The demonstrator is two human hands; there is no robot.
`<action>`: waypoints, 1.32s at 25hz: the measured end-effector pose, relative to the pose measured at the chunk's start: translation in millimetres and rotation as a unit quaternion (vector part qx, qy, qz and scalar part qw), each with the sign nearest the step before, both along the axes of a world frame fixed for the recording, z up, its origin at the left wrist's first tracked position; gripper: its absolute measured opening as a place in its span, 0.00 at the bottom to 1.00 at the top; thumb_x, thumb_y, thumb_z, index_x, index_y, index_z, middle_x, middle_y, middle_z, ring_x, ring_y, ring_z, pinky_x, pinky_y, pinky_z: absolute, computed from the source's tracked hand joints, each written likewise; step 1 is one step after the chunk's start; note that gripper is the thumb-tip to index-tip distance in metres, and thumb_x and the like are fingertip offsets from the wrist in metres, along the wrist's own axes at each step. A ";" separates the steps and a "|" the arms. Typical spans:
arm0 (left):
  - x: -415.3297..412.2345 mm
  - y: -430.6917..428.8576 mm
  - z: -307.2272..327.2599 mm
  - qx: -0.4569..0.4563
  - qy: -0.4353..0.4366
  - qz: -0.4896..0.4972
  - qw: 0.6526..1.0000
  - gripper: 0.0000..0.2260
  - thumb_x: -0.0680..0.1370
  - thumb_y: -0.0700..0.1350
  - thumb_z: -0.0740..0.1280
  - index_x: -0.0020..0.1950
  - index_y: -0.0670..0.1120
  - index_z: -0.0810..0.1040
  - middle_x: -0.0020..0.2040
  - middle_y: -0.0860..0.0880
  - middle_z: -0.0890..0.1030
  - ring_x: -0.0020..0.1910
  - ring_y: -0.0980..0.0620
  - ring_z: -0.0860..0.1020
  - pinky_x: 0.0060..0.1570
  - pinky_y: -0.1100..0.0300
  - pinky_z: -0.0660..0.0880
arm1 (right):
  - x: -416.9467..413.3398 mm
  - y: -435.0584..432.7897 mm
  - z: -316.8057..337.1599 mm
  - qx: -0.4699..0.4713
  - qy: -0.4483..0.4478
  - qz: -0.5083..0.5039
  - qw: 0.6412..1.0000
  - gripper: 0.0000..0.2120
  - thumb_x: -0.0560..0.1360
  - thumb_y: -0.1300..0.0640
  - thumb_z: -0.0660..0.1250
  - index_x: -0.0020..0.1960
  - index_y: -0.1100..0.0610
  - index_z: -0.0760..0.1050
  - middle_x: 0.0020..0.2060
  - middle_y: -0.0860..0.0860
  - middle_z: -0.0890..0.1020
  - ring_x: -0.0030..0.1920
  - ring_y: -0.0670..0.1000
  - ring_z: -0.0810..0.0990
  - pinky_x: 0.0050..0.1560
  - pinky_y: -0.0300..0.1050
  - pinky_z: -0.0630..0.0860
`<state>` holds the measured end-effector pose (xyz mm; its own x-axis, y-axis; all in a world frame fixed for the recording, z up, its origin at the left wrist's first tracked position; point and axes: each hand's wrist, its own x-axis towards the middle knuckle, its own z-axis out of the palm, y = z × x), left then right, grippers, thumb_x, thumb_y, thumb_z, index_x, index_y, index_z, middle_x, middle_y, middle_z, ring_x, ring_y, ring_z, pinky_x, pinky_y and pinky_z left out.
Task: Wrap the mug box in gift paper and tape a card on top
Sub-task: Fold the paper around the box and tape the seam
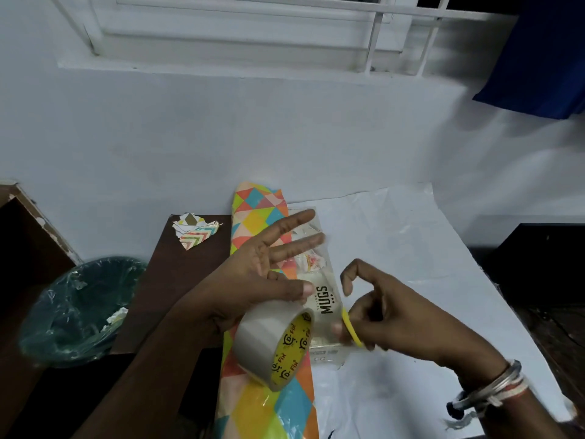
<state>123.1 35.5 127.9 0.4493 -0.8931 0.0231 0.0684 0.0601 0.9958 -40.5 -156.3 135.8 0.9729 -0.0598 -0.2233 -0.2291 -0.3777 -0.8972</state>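
Observation:
The white mug box (326, 301), printed "MUGS", lies on the white underside of the gift paper (411, 248). The paper's left edge is folded up and shows its colourful triangle pattern (253, 213). My left hand (269, 267) hovers over the box with its fingers spread straight. Its thumb presses down on a roll of clear tape (272, 343) with a yellow core, holding it against the palm. My right hand (395, 318), just right of the box, pinches a thin yellow object (351, 331) between thumb and fingers. The forefinger is hooked above it.
A brown table (177, 280) carries crumpled paper scraps (194, 231) at its back. A bin lined with a green bag (79, 308) stands at the left. Dark furniture (538, 264) sits to the right, and a white wall rises behind.

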 end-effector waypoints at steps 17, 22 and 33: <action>-0.3 9.8 1.4 -0.012 -0.044 0.013 0.999 0.46 0.73 0.28 0.75 0.77 0.66 0.63 0.74 0.56 0.75 0.31 0.52 0.81 0.43 0.58 0.81 | 59.1 43.7 22.0 0.158 -0.142 -0.301 0.930 0.15 0.72 0.42 0.76 0.54 0.49 0.84 0.43 0.55 0.88 0.45 0.56 0.88 0.53 0.49 0.85; -1.9 8.1 5.5 -0.012 -0.038 0.019 0.999 0.48 0.73 0.26 0.74 0.78 0.68 0.60 0.74 0.57 0.74 0.29 0.54 0.82 0.40 0.62 0.79 | 67.7 44.6 21.7 0.120 -0.187 -0.304 0.926 0.18 0.73 0.61 0.78 0.61 0.51 0.79 0.37 0.57 0.87 0.43 0.59 0.88 0.54 0.56 0.84; 40.1 -3.7 -15.3 -0.054 0.235 0.182 0.953 0.38 0.73 0.33 0.72 0.76 0.63 0.68 0.65 0.40 0.81 0.41 0.49 0.84 0.37 0.55 0.82 | 89.6 9.1 0.4 0.244 -0.193 -0.350 0.883 0.05 0.76 0.65 0.74 0.51 0.60 0.85 0.40 0.54 0.87 0.44 0.52 0.84 0.44 0.37 0.81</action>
<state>163.2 31.7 112.6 0.7115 -0.6805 -0.1752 0.4615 0.2645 0.8468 49.0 -147.2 136.1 0.7449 -0.6655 -0.0481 0.1060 0.1893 -0.9762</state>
